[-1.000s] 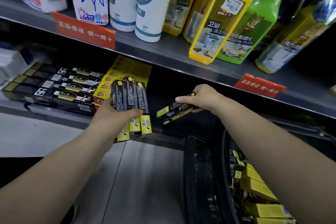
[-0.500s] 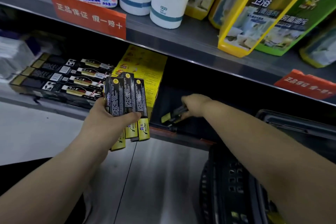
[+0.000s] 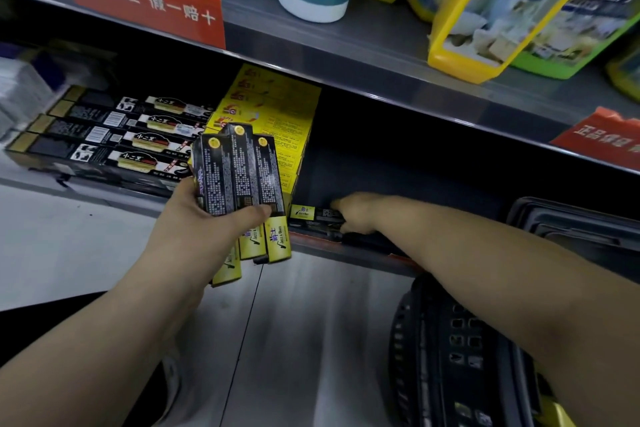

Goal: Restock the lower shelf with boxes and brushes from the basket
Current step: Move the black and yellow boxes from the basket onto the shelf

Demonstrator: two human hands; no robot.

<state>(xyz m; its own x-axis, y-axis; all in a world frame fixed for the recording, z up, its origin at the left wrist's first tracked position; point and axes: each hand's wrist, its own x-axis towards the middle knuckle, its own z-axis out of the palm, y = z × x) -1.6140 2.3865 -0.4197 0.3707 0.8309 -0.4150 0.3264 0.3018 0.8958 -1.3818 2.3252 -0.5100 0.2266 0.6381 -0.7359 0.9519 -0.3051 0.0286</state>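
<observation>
Your left hand (image 3: 194,229) held three black-and-yellow boxes (image 3: 239,180) fanned upright, grip curled round them. Your right hand (image 3: 355,215) pinched another box (image 3: 313,215) lying on the lower shelf (image 3: 381,253), right of the yellow stack (image 3: 277,114). The basket (image 3: 450,357) sat near right.

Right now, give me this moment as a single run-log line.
left hand: grips black-and-yellow boxes | right hand: setting one box on lower shelf beside yellow stack | basket: below right forearm

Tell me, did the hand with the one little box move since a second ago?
Yes. The right hand went forward and down, from in front of the shelf edge into the lower shelf, laying its black and yellow box beside the yellow boxes.
</observation>
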